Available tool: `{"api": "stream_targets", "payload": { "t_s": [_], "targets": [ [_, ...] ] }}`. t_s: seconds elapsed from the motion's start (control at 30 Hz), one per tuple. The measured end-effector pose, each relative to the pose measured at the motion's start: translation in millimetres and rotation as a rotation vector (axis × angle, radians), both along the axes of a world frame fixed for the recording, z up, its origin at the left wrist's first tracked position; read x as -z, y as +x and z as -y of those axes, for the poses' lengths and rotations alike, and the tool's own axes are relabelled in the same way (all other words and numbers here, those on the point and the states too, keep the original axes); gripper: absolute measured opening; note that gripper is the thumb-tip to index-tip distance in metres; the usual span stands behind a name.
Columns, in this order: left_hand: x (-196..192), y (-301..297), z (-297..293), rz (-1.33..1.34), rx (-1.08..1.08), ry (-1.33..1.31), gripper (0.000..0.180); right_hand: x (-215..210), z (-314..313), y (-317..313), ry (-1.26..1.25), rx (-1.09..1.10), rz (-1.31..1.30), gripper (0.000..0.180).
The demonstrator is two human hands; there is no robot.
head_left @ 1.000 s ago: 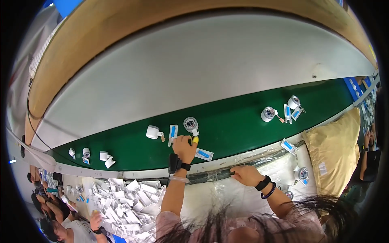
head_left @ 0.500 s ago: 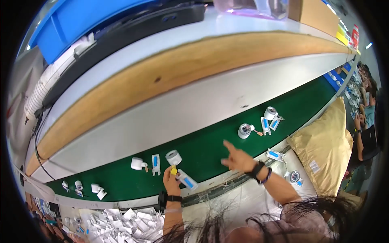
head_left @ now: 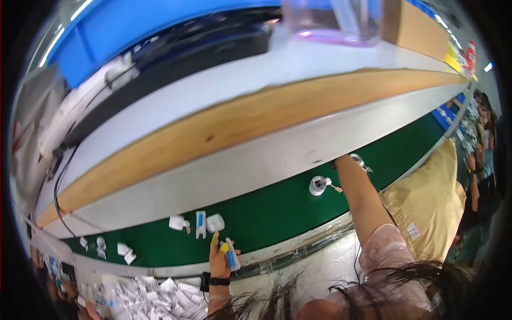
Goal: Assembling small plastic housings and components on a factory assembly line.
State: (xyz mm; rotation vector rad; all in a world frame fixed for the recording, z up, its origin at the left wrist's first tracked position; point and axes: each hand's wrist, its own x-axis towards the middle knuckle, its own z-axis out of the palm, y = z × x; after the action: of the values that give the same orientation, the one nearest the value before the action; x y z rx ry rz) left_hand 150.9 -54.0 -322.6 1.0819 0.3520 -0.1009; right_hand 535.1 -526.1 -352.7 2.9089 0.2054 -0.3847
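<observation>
While left hand (head_left: 218,262) grips, right arm (head_left: 364,200) outstretched

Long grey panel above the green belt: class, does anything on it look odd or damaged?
Yes: a small dark mark near the lower edge of the grey panel, left of the bare right forearm. It looks odd because the surrounding surface is plain; dirt or damage, I cannot tell.

Lighting: indoor, moderately bright; strip lights (head_left: 81,9) glowing upper left, smaller bright spots far right. Green belt (head_left: 277,213) darker than pale shelf front (head_left: 240,162). Sheen on plastic sheeting (head_left: 325,266). Blur: blue bin (head_left: 106,40), white pieces (head_left: 154,298) smeared. Distortion: fisheye; wooden edge (head_left: 256,117) bowed, corners black.
</observation>
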Motion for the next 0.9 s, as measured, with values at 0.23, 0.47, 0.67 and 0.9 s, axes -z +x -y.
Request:
{"api": "stream_targets", "payload": {
  "t_s": [0.23, 0.47, 0.67, 0.9],
  "targets": [
    [-0.8, 12.1, 16.3, 0.05, 0.07, -0.088, 0.067, -15.4, 55.7, -31.5, 0.892, 0.469, -0.18, 0.035],
    [-0.5, -13.8, 16.9, -0.011, 0.13, -0.056, 0.066, -27.1, -92.8, -164.9, 0.521, -0.73, 0.408, 0.04],
    [-33.6, -59.6, 38.8, 0.021, 0.608, 0.124, 0.061, -87.8, -217.9, -347.7, 1.126, -0.898, -0.018, 0.069],
    [-62.9, -99.1, 31.0, 0.023, 1.024, 0.227, 0.058, -32.6, -206.5, -446.5, 1.414, -0.346, -0.665, 0.045]
  ]
}}
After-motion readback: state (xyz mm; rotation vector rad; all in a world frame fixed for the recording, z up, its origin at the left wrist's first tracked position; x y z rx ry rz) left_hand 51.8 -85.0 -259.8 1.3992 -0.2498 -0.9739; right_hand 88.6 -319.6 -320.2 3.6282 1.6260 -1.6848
